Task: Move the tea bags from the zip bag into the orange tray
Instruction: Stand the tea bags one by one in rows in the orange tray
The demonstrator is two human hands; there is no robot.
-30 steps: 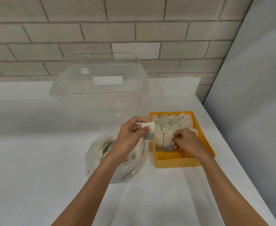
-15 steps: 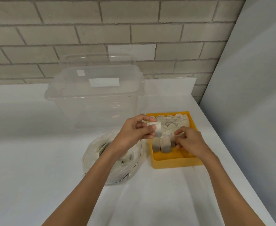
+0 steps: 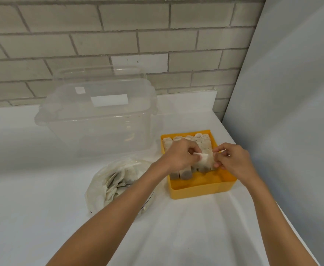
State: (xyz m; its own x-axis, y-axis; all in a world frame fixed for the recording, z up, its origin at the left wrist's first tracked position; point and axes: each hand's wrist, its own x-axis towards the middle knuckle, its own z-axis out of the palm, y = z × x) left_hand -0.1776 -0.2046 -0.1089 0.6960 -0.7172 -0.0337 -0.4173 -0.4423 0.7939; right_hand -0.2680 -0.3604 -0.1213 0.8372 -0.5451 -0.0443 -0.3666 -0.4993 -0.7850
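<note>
The orange tray sat right of centre, its far part packed with upright pale tea bags. A single tea bag hung just above them. The clear zip bag, left of the tray, lay crumpled, holding more.

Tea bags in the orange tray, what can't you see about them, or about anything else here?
Head view, the only one:
- Tea bags in the orange tray: middle rows hidden under the left hand and right hand, so uncountable.
- Zip bag: its right side lies behind the left forearm; its contents blur together.
- Right hand's fingers: whether they pinch a bag is unclear.
</note>
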